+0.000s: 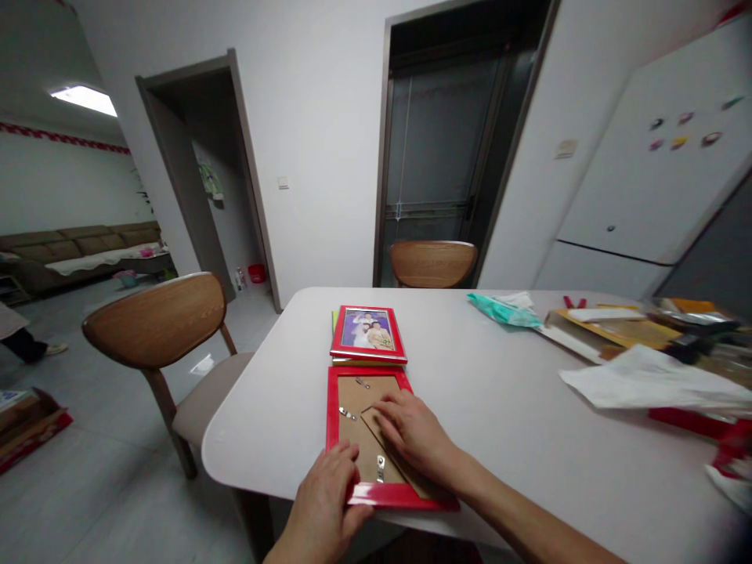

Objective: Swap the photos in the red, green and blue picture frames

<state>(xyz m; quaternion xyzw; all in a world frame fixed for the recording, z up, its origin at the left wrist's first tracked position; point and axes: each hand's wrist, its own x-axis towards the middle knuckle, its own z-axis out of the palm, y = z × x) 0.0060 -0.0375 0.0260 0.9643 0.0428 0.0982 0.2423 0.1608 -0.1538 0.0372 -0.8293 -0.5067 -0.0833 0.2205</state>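
No text can be read; print on the packages (693,308) far right of the right hand (414,431) and box (38,435) far left of the left hand (324,493) is illegible.

Wht wall (329,133), gry floor (129,470). Ceiling lt (85,100) on, upper L; brn sofa (76,249) below. Dk doorway (226,125) L of ctr, red bucket (257,273) inside; dk glazed door (435,141) R of it. Wht table (276,392), wood-backed chairs (164,321) L & far side. Wht fridge (640,188) w/ magnets (680,142), R.
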